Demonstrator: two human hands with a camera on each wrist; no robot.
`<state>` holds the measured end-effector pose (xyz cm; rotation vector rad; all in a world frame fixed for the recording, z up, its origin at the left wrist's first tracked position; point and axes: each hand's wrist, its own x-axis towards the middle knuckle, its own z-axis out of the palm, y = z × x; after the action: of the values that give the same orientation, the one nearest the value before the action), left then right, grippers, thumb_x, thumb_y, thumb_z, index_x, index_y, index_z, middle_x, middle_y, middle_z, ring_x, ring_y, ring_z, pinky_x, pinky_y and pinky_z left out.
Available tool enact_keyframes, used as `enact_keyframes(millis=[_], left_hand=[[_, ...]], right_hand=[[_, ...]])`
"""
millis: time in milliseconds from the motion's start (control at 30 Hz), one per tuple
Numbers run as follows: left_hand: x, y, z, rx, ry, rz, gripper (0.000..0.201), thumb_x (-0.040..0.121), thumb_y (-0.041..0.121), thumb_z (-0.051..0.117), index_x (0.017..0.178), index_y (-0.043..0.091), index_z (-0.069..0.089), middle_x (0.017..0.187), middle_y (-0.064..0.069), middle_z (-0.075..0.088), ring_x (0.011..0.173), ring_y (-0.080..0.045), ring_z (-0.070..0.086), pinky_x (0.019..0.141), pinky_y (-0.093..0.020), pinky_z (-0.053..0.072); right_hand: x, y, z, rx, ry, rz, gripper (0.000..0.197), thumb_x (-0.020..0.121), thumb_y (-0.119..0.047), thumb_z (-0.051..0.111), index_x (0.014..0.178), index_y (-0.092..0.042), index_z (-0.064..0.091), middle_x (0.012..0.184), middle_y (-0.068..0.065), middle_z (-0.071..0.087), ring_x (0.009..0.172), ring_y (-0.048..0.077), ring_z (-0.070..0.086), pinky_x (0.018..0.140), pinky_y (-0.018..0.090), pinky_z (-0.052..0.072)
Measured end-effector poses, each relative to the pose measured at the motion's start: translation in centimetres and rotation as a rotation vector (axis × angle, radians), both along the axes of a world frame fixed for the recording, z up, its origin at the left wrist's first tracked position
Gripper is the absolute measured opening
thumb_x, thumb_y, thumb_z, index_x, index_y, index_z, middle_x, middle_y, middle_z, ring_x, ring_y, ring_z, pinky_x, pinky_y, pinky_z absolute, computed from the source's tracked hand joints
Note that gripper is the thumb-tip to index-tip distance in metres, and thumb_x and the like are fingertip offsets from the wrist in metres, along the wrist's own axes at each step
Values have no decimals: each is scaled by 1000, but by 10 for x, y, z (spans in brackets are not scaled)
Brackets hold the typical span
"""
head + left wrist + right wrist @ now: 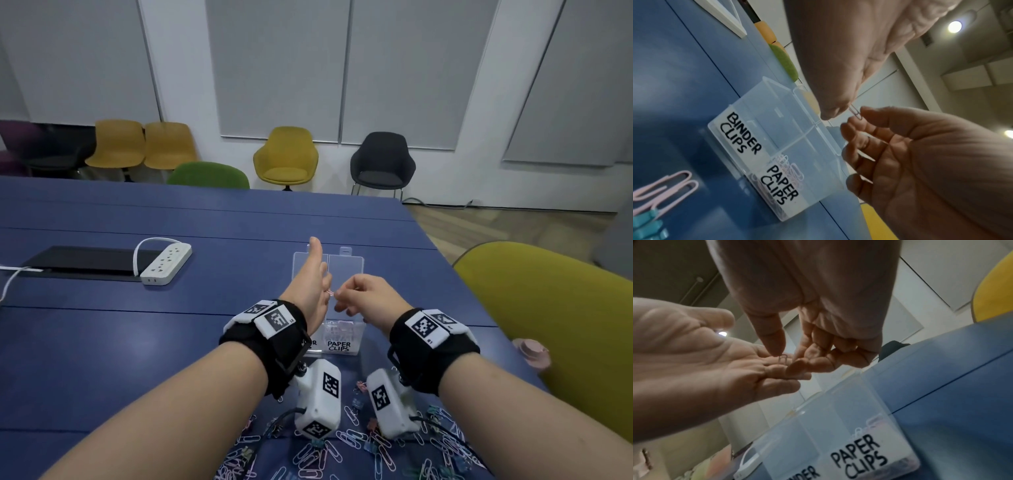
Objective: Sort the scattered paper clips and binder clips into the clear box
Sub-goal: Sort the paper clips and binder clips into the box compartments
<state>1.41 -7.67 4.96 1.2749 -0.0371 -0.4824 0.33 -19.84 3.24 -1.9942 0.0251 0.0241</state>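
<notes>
The clear box (343, 337) stands on the blue table below both raised hands, its lid (346, 267) lying open behind. Its "PAPER CLIPS" compartment (789, 168) holds several pale clips; nothing shows in the "BINDER CLIPS" compartment (756, 123). My right hand (363, 294) pinches a small pink paper clip (330, 292) between thumb and forefinger. My left hand (313, 284) is open beside it, palm towards the right hand, and the clip (783, 359) is at its fingers. Loose paper clips (342, 442) and small binder clips (359, 389) lie scattered near the front edge, partly hidden by my wrists.
A white power strip (166, 263) and a black panel (78, 262) lie at the left of the table (137, 342). A yellow-green chair (548, 325) and a pink object (531, 353) stand close at the right edge. More chairs line the far wall.
</notes>
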Motion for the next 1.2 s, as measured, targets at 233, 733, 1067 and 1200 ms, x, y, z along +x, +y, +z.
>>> enact_keyframes(millis=[233,733,1067,1200], left_hand=[[-9,1,0,94,-42,-36,92,83,79,12,153,21,3,161,-1,5,148,-12,7,120,-33,6],[-59,141,-11,1180,-492,-272,19,88,28,63,104,20,69,97,7,70,85,-4,63,82,-17,48],[-97,178,-34,1617,-389,-396,19,76,23,71,93,18,66,89,6,66,82,-13,58,72,-25,50],[-95,172,-46,1630,-415,-419,30,75,22,73,103,13,67,105,-2,69,97,-19,64,76,-27,50]], right_hand=[[-1,-1,1,-34,-79,-91,18,73,1,62,65,-15,60,72,10,67,60,14,51,61,25,43],[-42,15,-7,-625,-271,37,17,85,-4,50,94,-9,63,93,4,62,81,18,50,76,24,41],[-58,102,-35,-1072,109,421,27,86,-26,59,64,-14,49,74,5,57,79,26,60,67,32,51],[-48,125,-36,-1098,158,406,45,70,-46,72,52,-16,44,56,3,52,59,25,54,60,30,48]])
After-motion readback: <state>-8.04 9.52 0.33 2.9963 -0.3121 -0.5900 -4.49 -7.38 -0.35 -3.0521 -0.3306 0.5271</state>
